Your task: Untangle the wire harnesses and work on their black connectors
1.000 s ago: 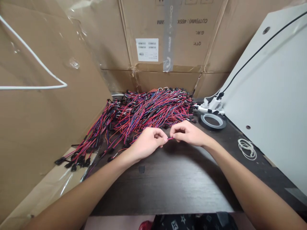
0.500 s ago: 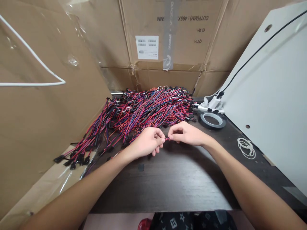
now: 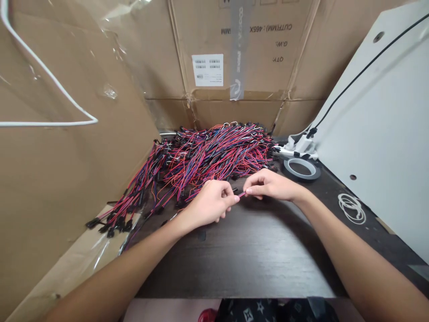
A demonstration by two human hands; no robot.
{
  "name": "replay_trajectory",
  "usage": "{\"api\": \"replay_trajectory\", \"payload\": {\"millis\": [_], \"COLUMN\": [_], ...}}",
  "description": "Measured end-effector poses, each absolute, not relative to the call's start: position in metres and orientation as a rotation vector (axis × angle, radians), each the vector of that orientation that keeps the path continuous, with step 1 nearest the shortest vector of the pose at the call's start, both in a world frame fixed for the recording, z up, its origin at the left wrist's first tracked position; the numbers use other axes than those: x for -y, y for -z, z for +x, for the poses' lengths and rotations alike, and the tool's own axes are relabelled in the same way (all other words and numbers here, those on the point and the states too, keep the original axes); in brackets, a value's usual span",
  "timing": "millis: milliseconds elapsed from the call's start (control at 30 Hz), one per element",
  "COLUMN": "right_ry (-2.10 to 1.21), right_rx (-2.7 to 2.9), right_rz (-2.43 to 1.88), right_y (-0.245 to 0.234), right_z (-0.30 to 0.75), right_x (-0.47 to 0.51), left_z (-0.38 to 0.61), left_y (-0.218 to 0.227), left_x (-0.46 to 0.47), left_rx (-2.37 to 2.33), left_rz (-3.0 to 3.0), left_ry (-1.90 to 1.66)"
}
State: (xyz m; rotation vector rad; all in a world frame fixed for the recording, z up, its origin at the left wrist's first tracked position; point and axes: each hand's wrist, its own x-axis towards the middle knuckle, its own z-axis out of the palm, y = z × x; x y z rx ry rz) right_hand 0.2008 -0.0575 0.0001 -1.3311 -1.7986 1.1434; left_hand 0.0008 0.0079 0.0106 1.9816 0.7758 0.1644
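One dark surface (image 3: 241,259) fills this corner, and past its near edge I see black star-patterned cloth (image 3: 248,311) and one red object (image 3: 208,315) too cut off to name. Two bare hands work over the middle. On the left hand (image 3: 214,201), thumb and fingers are pinched together on one thin pink-and-purple wire lead (image 3: 242,194); on the right hand (image 3: 273,184), the grip is likewise clamped on it. Only a short stretch shows, bridging the two hands, just in front of the heap. Off to the right lie one loose coil of pale cord (image 3: 351,209) and, farther back, one roll of black tape (image 3: 317,172). Beyond the hands spreads one big heap of wires (image 3: 221,150), red, pink and blue, too tangled to count. Near its right end sits one white plug (image 3: 303,143), with one black cable (image 3: 362,71) rising from it. Behind stands cardboard (image 3: 261,89) bearing one white label (image 3: 208,81) and one grey tape strip (image 3: 237,67).
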Motion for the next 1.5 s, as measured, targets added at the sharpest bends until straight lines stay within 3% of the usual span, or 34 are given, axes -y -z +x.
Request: {"api": "replay_trajectory", "payload": {"millis": [333, 1500], "right_ry": [-1.065, -0.969], "right_rx": [1.603, 1.494], "right_rz": [-1.283, -1.377], "right_y": [-0.004, -0.014], "right_z": [0.212, 0.214], "right_x": [0.061, 0.065], "left_z": [-0.004, -0.002], "left_y": [-0.017, -0.018], "left_x": [-0.018, -0.018], "left_rx": [-0.516, -0.67], "left_rz": [1.408, 1.517], "left_ry": [-0.02, -0.196]}}
